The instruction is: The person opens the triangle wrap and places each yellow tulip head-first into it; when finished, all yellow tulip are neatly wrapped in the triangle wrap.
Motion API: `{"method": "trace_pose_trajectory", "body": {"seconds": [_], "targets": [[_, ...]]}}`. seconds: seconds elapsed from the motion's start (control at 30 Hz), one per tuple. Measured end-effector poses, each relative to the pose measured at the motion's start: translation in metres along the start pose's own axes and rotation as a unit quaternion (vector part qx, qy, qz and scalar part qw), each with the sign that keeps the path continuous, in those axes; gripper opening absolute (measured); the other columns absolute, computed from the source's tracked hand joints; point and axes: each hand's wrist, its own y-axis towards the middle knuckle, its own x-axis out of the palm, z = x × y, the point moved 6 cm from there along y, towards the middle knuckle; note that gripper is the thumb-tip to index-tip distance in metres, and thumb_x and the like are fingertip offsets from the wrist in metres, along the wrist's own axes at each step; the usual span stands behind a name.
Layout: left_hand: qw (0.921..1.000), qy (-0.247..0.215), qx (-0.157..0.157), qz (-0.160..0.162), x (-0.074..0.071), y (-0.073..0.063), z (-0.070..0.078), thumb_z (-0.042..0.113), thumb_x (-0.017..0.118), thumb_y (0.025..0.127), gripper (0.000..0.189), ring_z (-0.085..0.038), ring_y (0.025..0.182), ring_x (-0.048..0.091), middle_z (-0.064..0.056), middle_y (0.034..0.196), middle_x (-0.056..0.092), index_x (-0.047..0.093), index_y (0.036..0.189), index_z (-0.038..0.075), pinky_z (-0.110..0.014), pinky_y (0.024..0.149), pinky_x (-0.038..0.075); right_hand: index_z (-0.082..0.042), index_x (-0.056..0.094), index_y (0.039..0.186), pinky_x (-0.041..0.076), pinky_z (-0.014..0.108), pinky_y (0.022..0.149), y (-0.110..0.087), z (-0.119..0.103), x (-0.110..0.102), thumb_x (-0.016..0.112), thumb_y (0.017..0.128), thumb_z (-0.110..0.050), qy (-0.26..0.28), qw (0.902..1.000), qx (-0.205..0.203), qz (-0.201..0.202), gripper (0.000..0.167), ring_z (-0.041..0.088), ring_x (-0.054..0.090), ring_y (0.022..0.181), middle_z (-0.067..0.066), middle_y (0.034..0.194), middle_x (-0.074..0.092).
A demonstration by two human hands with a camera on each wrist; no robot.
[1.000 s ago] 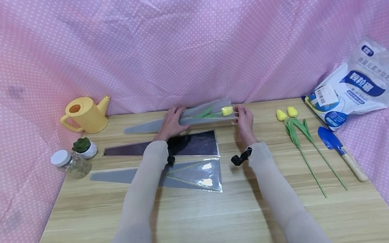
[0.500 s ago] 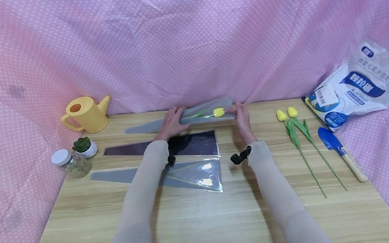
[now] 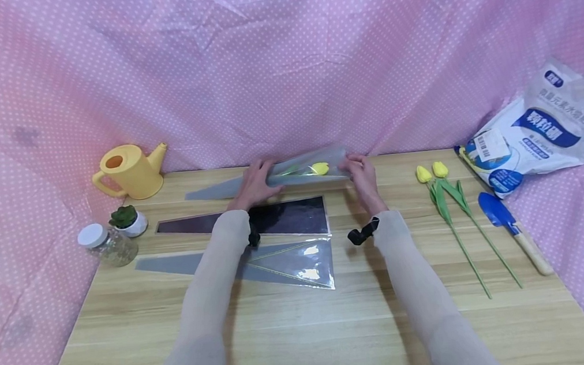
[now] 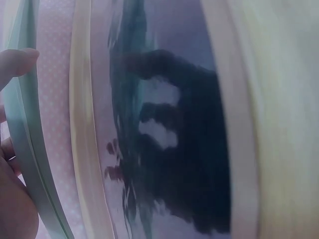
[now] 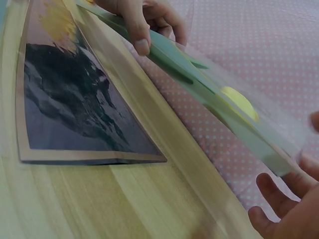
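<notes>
In the head view a translucent grey flower sleeve point(image 3: 292, 179), tapering to the left, is raised at the table's back edge. A yellow tulip point(image 3: 320, 168) lies inside it, its bloom toward the wide right end. My left hand point(image 3: 256, 185) grips the sleeve about midway, thumb in front and fingers behind, as the right wrist view also shows. At the wide end, my right hand point(image 3: 363, 177) holds the sleeve's edge; in the right wrist view its lower fingers point(image 5: 271, 196) spread away from the film. The tulip's lower stem is hidden by the left hand and film.
A dark sleeve point(image 3: 295, 216) and a clear grey sleeve point(image 3: 299, 263) lie in front. Right of the hands are two yellow tulips point(image 3: 448, 209), a blue trowel point(image 3: 509, 227) and a white bag point(image 3: 538, 132). Leftward stand a yellow watering can point(image 3: 131, 170), succulent point(image 3: 128, 221) and jar point(image 3: 112, 247).
The tulip has slid left, deeper into the sleeve. My right hand has let go of the tulip and moved slightly left onto the sleeve's wide end. My left hand keeps its grip.
</notes>
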Motion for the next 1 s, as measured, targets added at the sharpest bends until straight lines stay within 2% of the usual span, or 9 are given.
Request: {"method": "trace_pose_trajectory", "body": {"seconds": [0.1, 0.23, 0.33, 0.5, 0.7, 0.83, 1.0], "targets": [[1.0000, 0.006, -0.002, 0.001, -0.004, -0.001, -0.005, 0.037, 0.075, 0.086, 0.073, -0.035, 0.131, 0.042, -0.015, 0.140, 0.047, 0.044, 0.148, 0.014, -0.054, 0.116, 0.029, -0.008, 0.063, 0.108, 0.046, 0.021, 0.070, 0.002, 0.003, -0.001, 0.065, 0.091, -0.009, -0.030, 0.9995, 0.004, -0.001, 0.017, 0.000, 0.055, 0.073, -0.014, 0.083, 0.063], [0.9999, 0.011, -0.005, -0.003, -0.009, -0.003, -0.014, 0.036, 0.075, 0.086, 0.074, -0.036, 0.133, 0.041, -0.017, 0.142, 0.045, 0.043, 0.149, 0.013, -0.055, 0.117, 0.029, 0.000, 0.065, 0.113, 0.049, 0.019, 0.067, 0.004, 0.007, 0.002, 0.065, 0.093, -0.009, -0.095, 0.9952, -0.002, -0.023, 0.022, 0.002, 0.056, 0.073, -0.012, 0.079, 0.062], [0.9998, 0.010, -0.010, -0.011, -0.011, -0.006, -0.022, 0.036, 0.075, 0.086, 0.075, -0.037, 0.137, 0.038, -0.018, 0.147, 0.042, 0.042, 0.150, 0.014, -0.057, 0.118, 0.027, 0.003, 0.066, 0.116, 0.050, 0.016, 0.070, 0.006, 0.010, 0.007, 0.065, 0.094, -0.008, -0.134, 0.9901, -0.008, -0.040, 0.025, 0.004, 0.056, 0.078, -0.006, 0.086, 0.065], [0.9992, 0.020, -0.023, -0.028, -0.013, -0.008, -0.033, 0.035, 0.075, 0.087, 0.080, -0.038, 0.147, 0.029, -0.017, 0.157, 0.035, 0.037, 0.154, 0.015, -0.058, 0.122, 0.023, 0.004, 0.066, 0.116, 0.049, 0.012, 0.075, 0.008, 0.015, 0.017, 0.066, 0.093, -0.006, -0.160, 0.9854, -0.011, -0.059, 0.026, 0.003, 0.057, 0.081, 0.003, 0.097, 0.066], [0.9974, 0.044, -0.032, -0.048, -0.014, -0.009, -0.041, 0.033, 0.076, 0.087, 0.082, -0.040, 0.150, 0.025, -0.020, 0.158, 0.033, 0.035, 0.155, 0.011, -0.058, 0.124, 0.016, 0.004, 0.065, 0.117, 0.049, 0.017, 0.077, 0.010, 0.020, 0.027, 0.064, 0.093, -0.005, -0.205, 0.9760, -0.013, -0.072, 0.025, 0.010, 0.059, 0.086, 0.017, 0.110, 0.069], [0.9961, 0.052, -0.043, -0.056, -0.014, -0.009, -0.045, 0.033, 0.076, 0.086, 0.082, -0.040, 0.147, 0.029, -0.021, 0.153, 0.037, 0.035, 0.154, 0.010, -0.056, 0.125, 0.015, 0.003, 0.065, 0.117, 0.051, 0.019, 0.078, 0.011, 0.022, 0.033, 0.063, 0.093, -0.004, -0.227, 0.9704, -0.016, -0.082, 0.025, 0.016, 0.063, 0.091, 0.024, 0.118, 0.069], [0.9952, 0.056, -0.056, -0.058, -0.012, -0.011, -0.049, 0.034, 0.076, 0.086, 0.081, -0.036, 0.134, 0.040, -0.020, 0.140, 0.047, 0.037, 0.153, 0.010, -0.054, 0.123, 0.019, 0.003, 0.066, 0.114, 0.051, 0.020, 0.076, 0.011, 0.025, 0.036, 0.063, 0.092, -0.004, -0.242, 0.9658, -0.026, -0.091, 0.023, 0.019, 0.064, 0.091, 0.023, 0.114, 0.070]]}}
